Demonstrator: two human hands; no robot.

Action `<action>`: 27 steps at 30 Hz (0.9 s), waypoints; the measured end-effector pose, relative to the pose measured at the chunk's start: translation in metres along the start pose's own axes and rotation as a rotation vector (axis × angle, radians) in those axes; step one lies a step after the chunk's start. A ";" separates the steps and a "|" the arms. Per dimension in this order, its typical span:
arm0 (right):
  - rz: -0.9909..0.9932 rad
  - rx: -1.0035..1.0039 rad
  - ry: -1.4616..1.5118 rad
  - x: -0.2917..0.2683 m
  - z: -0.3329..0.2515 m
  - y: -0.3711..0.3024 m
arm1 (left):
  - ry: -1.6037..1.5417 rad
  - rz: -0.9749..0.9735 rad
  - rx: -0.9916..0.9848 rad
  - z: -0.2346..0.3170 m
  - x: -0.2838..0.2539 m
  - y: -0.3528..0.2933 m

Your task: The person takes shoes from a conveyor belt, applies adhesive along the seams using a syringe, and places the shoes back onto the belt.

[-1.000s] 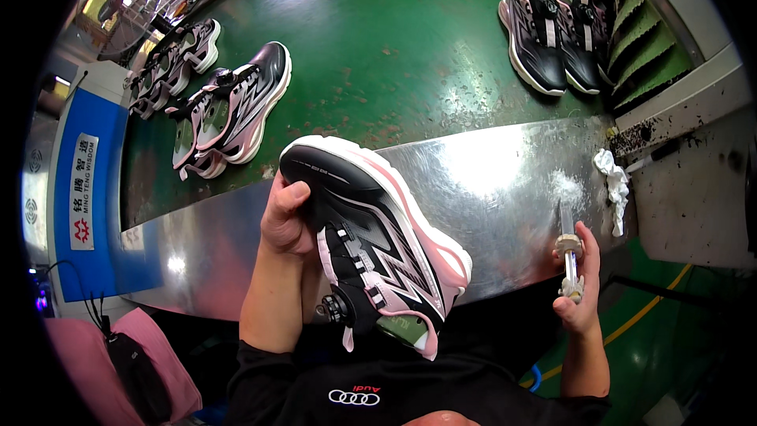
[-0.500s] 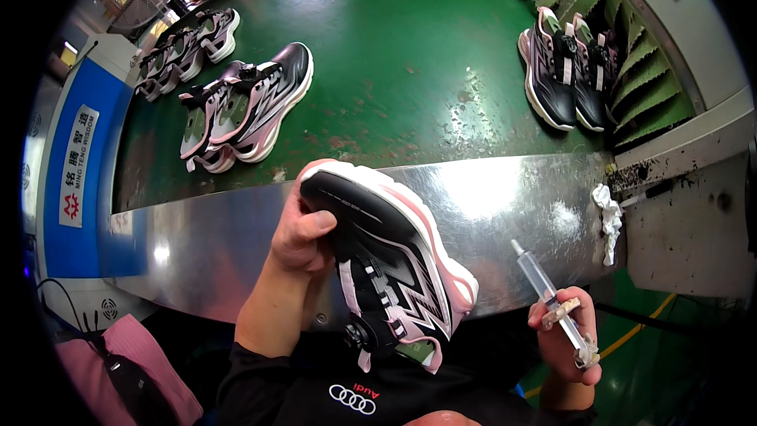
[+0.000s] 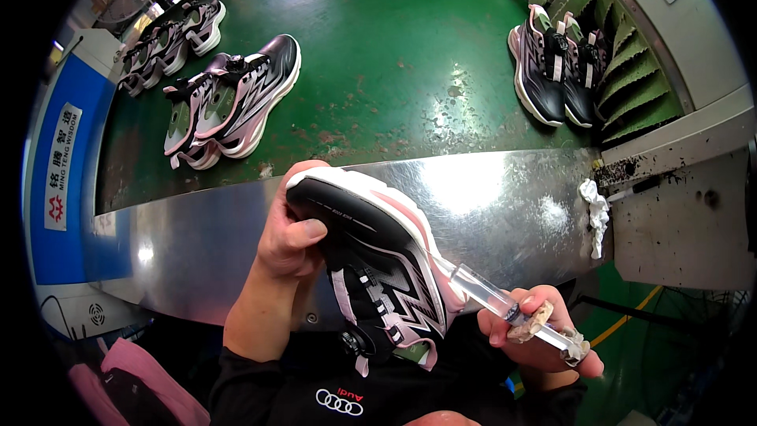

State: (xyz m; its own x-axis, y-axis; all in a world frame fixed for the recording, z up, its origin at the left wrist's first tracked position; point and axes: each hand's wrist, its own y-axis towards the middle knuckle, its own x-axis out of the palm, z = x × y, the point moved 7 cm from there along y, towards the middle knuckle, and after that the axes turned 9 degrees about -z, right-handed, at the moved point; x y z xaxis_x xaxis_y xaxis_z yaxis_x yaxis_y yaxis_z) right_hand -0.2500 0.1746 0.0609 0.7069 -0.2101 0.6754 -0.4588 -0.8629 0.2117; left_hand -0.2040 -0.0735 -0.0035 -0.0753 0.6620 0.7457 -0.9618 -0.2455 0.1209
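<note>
My left hand (image 3: pixel 289 238) is closed round the toe end of a black, white and pink sports shoe (image 3: pixel 371 229), thumb on the dark upper. The shoe is tilted, its thick white and pink sole facing up and right, its heel with a dial and pull loops toward me. In my right hand (image 3: pixel 544 347) is a clear syringe (image 3: pixel 482 292), its grip end wrapped in pale, crusted material. The syringe's thin tip reaches the line where the upper meets the sole; whether it touches I cannot tell.
Past a metal ledge (image 3: pixel 189 229), a green conveyor belt (image 3: pixel 371 47) carries a pair of similar shoes (image 3: pixel 236 102) at left, more shoes (image 3: pixel 173 43) behind them, and another pair (image 3: pixel 552 71) at right beside green flaps (image 3: pixel 635 63). Crumpled white tissue (image 3: pixel 593 217) lies at the ledge's right end.
My right hand has brought the syringe left, from beside the shoe to its sole edge. The whole view has shifted slightly; my left hand keeps its hold on the shoe.
</note>
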 end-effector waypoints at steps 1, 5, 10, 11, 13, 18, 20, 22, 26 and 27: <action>0.003 0.000 -0.012 0.000 0.001 0.001 | -0.001 0.001 0.000 0.000 0.000 0.000; 0.024 -0.008 -0.027 -0.005 0.005 -0.002 | 0.048 0.017 -0.021 -0.002 -0.004 -0.001; -0.009 0.003 -0.045 -0.006 0.010 0.003 | 0.010 -0.034 0.009 0.002 -0.001 -0.001; -0.004 0.006 -0.052 -0.007 0.012 0.003 | 0.010 -0.033 0.008 0.002 -0.001 -0.001; -0.100 -0.024 0.005 -0.012 0.016 -0.001 | 0.015 -0.012 0.015 0.002 -0.001 -0.002; -0.202 -0.054 0.054 -0.007 0.017 -0.003 | 0.027 0.016 0.004 0.002 -0.004 -0.004; -0.213 -0.068 0.064 -0.006 0.017 -0.001 | 0.027 0.025 -0.007 0.001 -0.006 -0.004; -0.189 -0.064 0.058 -0.008 0.019 -0.001 | 0.026 0.037 -0.013 0.001 -0.009 -0.003; -0.199 -0.079 0.024 -0.007 0.016 -0.005 | 0.020 0.028 -0.010 0.006 -0.003 -0.004; -0.201 -0.080 0.017 -0.009 0.017 -0.005 | 0.013 0.030 -0.015 0.004 -0.004 -0.003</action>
State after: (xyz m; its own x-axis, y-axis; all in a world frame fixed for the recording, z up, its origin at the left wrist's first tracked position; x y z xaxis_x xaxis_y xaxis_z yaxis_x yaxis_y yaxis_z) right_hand -0.2447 0.1725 0.0419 0.7795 -0.0290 0.6258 -0.3510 -0.8476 0.3980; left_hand -0.1995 -0.0787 -0.0044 -0.1077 0.6633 0.7406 -0.9629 -0.2551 0.0884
